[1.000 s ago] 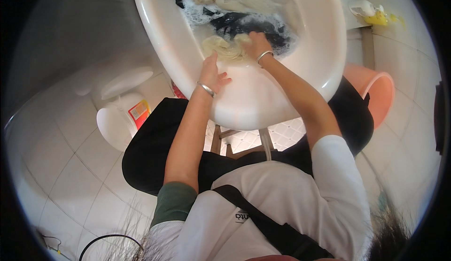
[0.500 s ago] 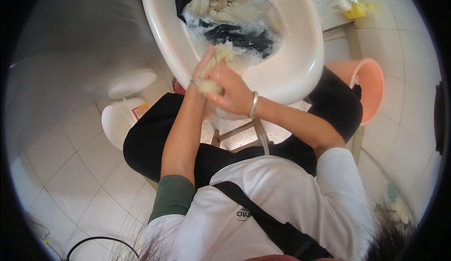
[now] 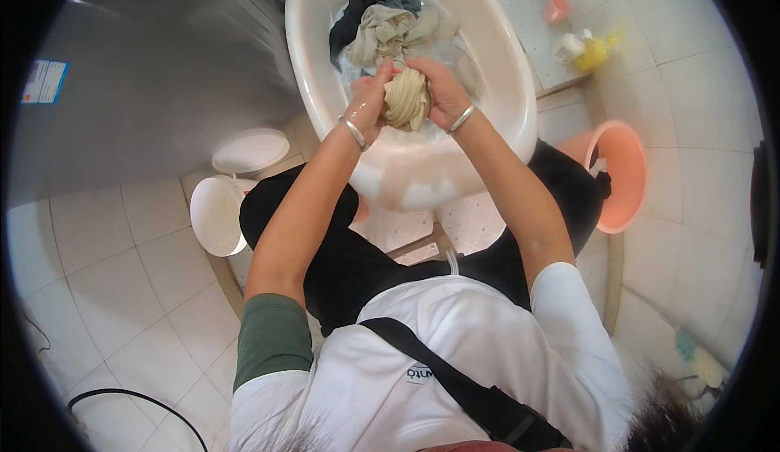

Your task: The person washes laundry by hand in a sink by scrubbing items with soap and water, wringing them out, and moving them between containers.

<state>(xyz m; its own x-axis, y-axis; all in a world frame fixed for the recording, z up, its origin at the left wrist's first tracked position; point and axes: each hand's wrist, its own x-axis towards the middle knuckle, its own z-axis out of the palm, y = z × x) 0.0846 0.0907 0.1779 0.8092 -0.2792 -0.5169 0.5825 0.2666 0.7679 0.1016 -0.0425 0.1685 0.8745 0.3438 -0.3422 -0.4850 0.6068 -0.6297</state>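
Note:
Between my two hands is a wet beige cloth (image 3: 407,101), bunched into a tight bundle above the near end of a white tub (image 3: 520,86). My left hand (image 3: 371,98) is closed on its left side, my right hand (image 3: 445,94) on its right side. Both wrists wear a silver bangle. Farther off in the tub, a beige garment (image 3: 382,33) lies crumpled in sudsy water beside a black garment (image 3: 349,29) and a dark grey-green cloth (image 3: 404,2). What the cloth in my hands is, its folds do not show.
On the left stand a white bucket (image 3: 218,216), a white lid (image 3: 250,151) and a large grey surface (image 3: 179,54). A pink bucket (image 3: 634,180) with dark cloth inside is at right. Behind it are a yellow container (image 3: 595,52), a white bottle (image 3: 569,49) and a small pink cup (image 3: 556,10).
My hands, pressed together around the cloth before, have moved forward over the tub and now hold it from both sides. The cloth is gathered into a rounder bundle. The view has shifted.

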